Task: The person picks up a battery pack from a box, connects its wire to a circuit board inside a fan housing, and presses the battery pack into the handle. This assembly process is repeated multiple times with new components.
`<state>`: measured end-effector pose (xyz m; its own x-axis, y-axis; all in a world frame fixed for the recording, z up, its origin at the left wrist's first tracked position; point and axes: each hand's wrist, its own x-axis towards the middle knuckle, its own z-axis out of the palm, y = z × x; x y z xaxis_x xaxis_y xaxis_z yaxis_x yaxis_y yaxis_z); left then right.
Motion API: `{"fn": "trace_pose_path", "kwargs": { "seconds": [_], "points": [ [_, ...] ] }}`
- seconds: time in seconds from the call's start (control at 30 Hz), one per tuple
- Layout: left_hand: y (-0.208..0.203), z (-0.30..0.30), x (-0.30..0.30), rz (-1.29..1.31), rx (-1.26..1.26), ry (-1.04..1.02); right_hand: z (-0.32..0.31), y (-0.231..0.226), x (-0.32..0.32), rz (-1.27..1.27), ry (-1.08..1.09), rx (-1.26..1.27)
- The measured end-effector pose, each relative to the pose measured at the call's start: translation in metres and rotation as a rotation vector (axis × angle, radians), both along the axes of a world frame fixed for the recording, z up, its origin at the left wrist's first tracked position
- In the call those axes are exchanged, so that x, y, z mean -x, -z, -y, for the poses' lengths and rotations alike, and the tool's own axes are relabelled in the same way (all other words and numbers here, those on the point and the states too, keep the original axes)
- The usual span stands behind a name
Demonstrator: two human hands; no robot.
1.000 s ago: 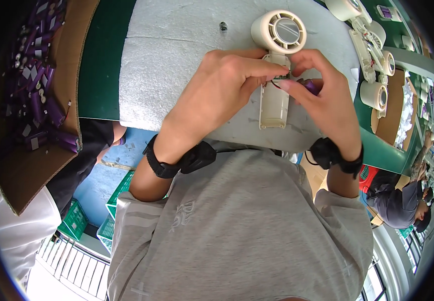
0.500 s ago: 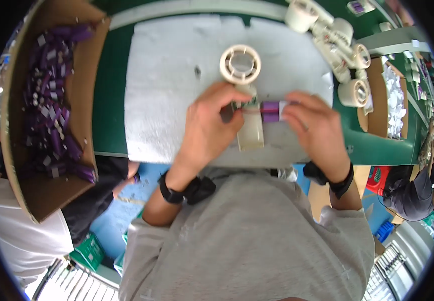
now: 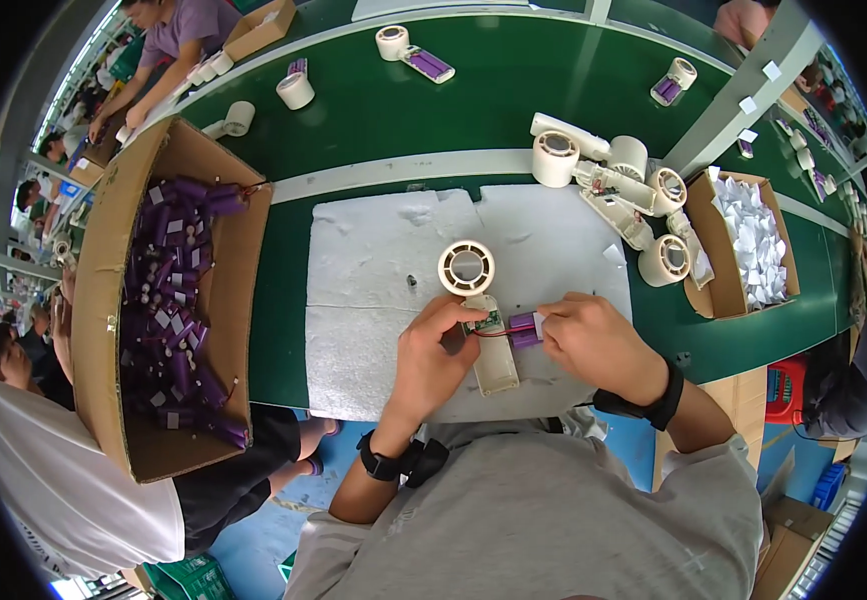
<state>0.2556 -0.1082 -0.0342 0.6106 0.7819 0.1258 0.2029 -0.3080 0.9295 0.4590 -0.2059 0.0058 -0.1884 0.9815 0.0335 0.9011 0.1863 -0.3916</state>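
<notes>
- The cream plastic fan with a round head [image 3: 466, 268] lies on the flat white foam mat [image 3: 363, 350], and its long cream handle [image 3: 498, 370] points at the person
- Done, it seems: the small green circuit board [image 3: 489, 319] sits in the upper part of the handle, and a thin red wire [image 3: 497, 333] runs across from there to the purple battery with a white label [image 3: 524, 330]
- Left, it seems: the battery is outside, just to the right of the handle, and no cover is on the handle
- The right hand [image 3: 593, 345] has its fingers pinched shut on the labelled end of the battery
- The left hand [image 3: 433, 350] has its thumb and pointing finger curved, tips a bit apart by the board; I cannot tell if they hold the wire or the handle
- In the way: the wire crosses over the handle, and the left fingers hide part of its edge
- Around: a big brown cardboard box [image 3: 103, 330] of purple batteries [image 3: 175, 310] on the left, a pile of cream fan parts [image 3: 556, 160] and a small brown box [image 3: 719, 304] of white paper bits [image 3: 753, 245] on the right
</notes>
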Motion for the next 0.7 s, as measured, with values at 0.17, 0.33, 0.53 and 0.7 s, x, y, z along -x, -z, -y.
{"fn": "trace_pose_path", "kwargs": {
  "seconds": [0.17,0.33,0.53,0.7],
  "points": [
    [-0.002,-0.005,0.001,-0.016,0.034,0.037,0.004,0.002,0.002,-0.112,0.032,-0.132],
    [-0.001,-0.005,-0.003,-0.011,0.043,0.068,0.008,0.006,-0.002,-0.045,0.042,-0.167],
    [0.008,-0.005,-0.017,-0.024,0.077,0.079,0.014,0.013,-0.002,0.249,0.08,-0.264],
    [0.018,-0.01,-0.024,0.01,0.093,0.066,0.004,0.022,-0.031,0.175,0.045,-0.163]
  ]
}}
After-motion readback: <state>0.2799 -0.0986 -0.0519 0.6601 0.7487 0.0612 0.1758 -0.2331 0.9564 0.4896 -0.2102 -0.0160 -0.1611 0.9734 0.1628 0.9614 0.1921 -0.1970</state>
